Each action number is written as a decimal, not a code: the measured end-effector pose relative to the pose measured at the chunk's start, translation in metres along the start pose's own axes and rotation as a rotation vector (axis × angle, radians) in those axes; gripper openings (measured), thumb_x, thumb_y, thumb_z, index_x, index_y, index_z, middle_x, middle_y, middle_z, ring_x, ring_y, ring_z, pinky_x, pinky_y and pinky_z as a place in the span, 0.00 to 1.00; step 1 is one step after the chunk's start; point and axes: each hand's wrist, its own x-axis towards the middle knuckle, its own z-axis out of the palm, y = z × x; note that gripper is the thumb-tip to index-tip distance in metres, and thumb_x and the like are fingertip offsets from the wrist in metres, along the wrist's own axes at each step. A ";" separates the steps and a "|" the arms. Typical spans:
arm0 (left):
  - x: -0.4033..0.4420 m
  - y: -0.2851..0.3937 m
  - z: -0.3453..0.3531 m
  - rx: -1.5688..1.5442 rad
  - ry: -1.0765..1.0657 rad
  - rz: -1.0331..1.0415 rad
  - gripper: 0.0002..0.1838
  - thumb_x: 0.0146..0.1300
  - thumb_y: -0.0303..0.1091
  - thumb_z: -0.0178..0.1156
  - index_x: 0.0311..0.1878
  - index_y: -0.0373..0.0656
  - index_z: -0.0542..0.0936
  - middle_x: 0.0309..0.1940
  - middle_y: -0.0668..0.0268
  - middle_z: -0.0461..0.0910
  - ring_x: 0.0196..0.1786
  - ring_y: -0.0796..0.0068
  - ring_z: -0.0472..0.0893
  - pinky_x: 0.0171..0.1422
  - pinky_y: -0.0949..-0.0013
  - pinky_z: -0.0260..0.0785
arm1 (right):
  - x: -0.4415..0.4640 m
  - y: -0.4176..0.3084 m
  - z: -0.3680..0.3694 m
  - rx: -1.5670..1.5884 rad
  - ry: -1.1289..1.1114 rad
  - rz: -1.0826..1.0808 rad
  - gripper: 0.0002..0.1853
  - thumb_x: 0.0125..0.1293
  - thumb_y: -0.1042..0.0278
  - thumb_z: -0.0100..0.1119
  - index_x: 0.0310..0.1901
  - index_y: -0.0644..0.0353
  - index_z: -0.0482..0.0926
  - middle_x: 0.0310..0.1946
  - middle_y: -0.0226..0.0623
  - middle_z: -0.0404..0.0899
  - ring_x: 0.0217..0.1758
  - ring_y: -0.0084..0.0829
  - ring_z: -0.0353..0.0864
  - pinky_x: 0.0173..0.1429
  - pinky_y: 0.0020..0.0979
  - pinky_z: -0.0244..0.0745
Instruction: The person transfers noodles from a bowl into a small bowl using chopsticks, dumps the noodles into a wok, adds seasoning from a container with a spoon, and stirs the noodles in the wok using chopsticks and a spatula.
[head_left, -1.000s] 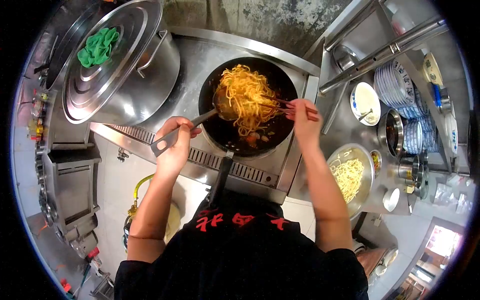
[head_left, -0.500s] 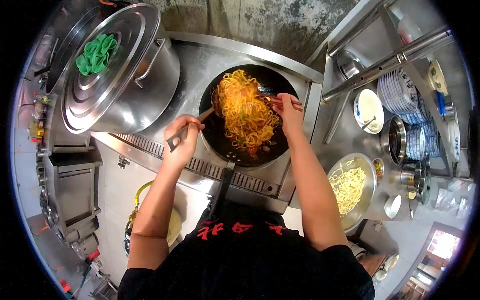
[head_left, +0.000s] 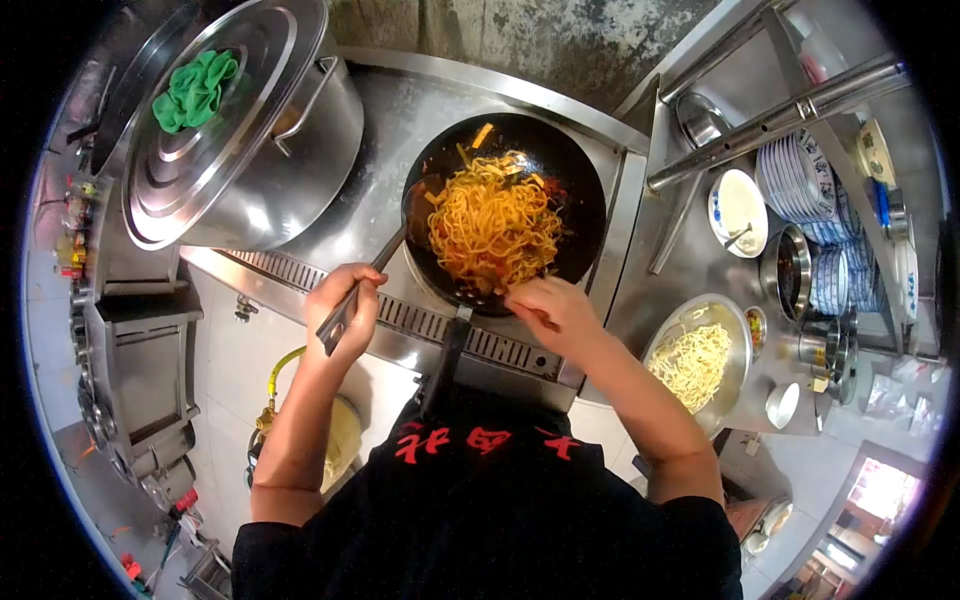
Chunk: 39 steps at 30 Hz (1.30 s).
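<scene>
A black wok (head_left: 585, 165) sits on the steel stove, with sauced noodles (head_left: 495, 225) mixed with bits of vegetable heaped in it. My left hand (head_left: 343, 303) is closed around the handle of a long wok spatula (head_left: 395, 246), whose head rests inside the wok's left side against the noodles. At the wok's near right rim, my right hand (head_left: 555, 312) is closed on reddish-brown chopsticks (head_left: 543, 320). Most of their length is hidden by the fingers. The wok's own handle (head_left: 448, 365) points toward my body, between my two arms.
A large lidded steel pot (head_left: 290, 190) with a green cloth (head_left: 195, 90) on its lid stands to the left. On the right counter are a metal bowl of plain noodles (head_left: 692, 365), a white bowl (head_left: 738, 212) with a spoon and stacked plates (head_left: 795, 185). A metal rail (head_left: 780, 125) crosses above.
My right hand has come down from the wok's right side to its near rim. The lifted noodles have dropped into a heap. My left hand and the spatula have shifted slightly down and left.
</scene>
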 end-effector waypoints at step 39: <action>0.038 -0.075 0.027 -0.287 -0.032 -0.182 0.07 0.66 0.30 0.47 0.42 0.39 0.71 0.36 0.58 0.75 0.35 0.66 0.80 0.39 0.68 0.78 | 0.058 0.072 -0.010 -0.076 0.702 0.254 0.05 0.54 0.67 0.54 0.27 0.58 0.76 0.26 0.41 0.78 0.29 0.43 0.77 0.33 0.41 0.70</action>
